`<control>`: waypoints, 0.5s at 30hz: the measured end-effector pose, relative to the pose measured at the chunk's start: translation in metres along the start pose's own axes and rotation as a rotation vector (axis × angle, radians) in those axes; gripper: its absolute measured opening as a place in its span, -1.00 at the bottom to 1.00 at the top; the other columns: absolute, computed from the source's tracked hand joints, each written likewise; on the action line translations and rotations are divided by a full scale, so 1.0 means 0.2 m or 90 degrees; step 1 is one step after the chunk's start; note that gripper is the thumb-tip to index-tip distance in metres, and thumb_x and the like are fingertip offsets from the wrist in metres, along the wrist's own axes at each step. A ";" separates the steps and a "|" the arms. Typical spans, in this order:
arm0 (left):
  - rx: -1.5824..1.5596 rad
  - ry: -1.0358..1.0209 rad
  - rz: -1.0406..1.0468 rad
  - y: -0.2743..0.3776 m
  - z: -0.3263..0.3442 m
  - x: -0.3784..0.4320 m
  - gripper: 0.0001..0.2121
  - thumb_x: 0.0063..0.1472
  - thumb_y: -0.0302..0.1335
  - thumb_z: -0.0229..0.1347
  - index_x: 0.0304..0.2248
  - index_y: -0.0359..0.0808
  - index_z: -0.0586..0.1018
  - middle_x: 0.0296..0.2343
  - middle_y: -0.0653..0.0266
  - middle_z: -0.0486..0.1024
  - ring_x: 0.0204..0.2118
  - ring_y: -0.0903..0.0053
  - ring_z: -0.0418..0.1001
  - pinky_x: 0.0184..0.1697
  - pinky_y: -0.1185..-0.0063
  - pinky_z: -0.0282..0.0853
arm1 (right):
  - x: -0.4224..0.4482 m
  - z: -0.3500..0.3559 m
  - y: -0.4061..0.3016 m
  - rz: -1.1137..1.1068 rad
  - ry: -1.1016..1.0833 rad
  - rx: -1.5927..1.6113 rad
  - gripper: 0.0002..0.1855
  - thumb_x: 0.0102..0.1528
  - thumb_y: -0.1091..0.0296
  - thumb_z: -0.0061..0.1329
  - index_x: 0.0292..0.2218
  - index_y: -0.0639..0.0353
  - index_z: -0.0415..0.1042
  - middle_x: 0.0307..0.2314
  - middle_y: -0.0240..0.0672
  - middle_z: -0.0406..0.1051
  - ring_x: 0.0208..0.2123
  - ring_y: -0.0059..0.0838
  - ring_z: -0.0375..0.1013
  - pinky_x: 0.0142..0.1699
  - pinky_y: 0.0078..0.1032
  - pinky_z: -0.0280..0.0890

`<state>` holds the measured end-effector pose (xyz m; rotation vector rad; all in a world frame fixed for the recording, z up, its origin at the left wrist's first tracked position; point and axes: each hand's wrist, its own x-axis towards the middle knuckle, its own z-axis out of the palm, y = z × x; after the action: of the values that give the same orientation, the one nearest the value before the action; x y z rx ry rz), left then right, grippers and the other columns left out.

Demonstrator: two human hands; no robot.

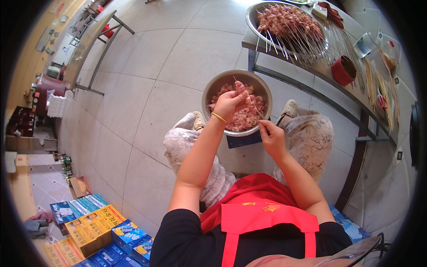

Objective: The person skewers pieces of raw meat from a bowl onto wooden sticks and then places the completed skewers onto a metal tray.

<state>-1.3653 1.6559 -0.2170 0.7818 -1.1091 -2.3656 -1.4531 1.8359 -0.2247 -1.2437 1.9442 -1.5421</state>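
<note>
Over a metal basin filled with raw meat pieces, my left hand pinches meat threaded on a skewer. The skewer's tip pokes out above the meat, past my left fingers. At the basin's near right rim, my right hand grips the skewer's lower end between thumb and fingers. The basin rests on a dark blue support between my legs. A larger metal bowl at the upper right holds many loaded meat skewers, their bare ends sticking out over its rim.
The bench on the right carries a red container, bare metal skewers, bamboo sticks, red-handled scissors and a clear plastic container. Stacked cartons stand at the lower left. A metal-legged table is at the upper left.
</note>
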 end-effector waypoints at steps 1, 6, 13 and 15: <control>0.000 -0.001 -0.001 -0.01 0.00 0.00 -0.82 0.15 -0.40 0.08 -0.36 -0.38 0.48 -0.44 0.26 0.48 -0.27 0.52 0.47 -0.20 0.56 0.45 | 0.00 0.00 0.01 -0.006 0.007 0.000 -0.87 0.04 0.48 -0.05 -0.32 0.29 0.41 -0.57 -0.16 0.42 -0.60 -0.54 0.39 -0.49 -0.64 0.25; 0.025 0.045 -0.013 -0.02 0.04 0.00 -0.81 0.15 -0.39 0.08 -0.38 -0.38 0.49 -0.47 0.28 0.47 -0.28 0.51 0.48 -0.21 0.57 0.45 | 0.00 0.00 0.01 0.002 0.026 0.018 -0.88 0.05 0.48 -0.05 -0.33 0.31 0.41 -0.63 -0.25 0.40 -0.64 -0.62 0.32 -0.53 -0.66 0.20; 0.002 0.007 -0.038 -0.07 0.07 0.00 -0.79 0.14 -0.38 0.09 -0.36 -0.39 0.48 -0.44 0.27 0.48 -0.32 0.51 0.49 -0.23 0.59 0.46 | 0.02 -0.01 0.03 0.128 0.012 0.141 -0.87 0.08 0.47 -0.07 -0.33 0.34 0.41 -0.69 -0.49 0.26 -0.63 -0.80 0.15 -0.55 -0.73 0.07; 0.040 -0.004 -0.056 -0.06 0.11 -0.03 -0.79 0.14 -0.38 0.09 -0.34 -0.39 0.48 -0.42 0.27 0.49 -0.31 0.52 0.50 -0.24 0.61 0.46 | 0.03 -0.01 0.02 0.111 0.022 0.120 -0.87 0.08 0.48 -0.07 -0.32 0.34 0.41 -0.67 -0.44 0.31 -0.62 -0.78 0.20 -0.54 -0.72 0.12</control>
<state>-1.3765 1.6787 -0.2138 0.8632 -1.1787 -2.4168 -1.4590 1.8329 -0.2269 -0.9519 1.8256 -1.6219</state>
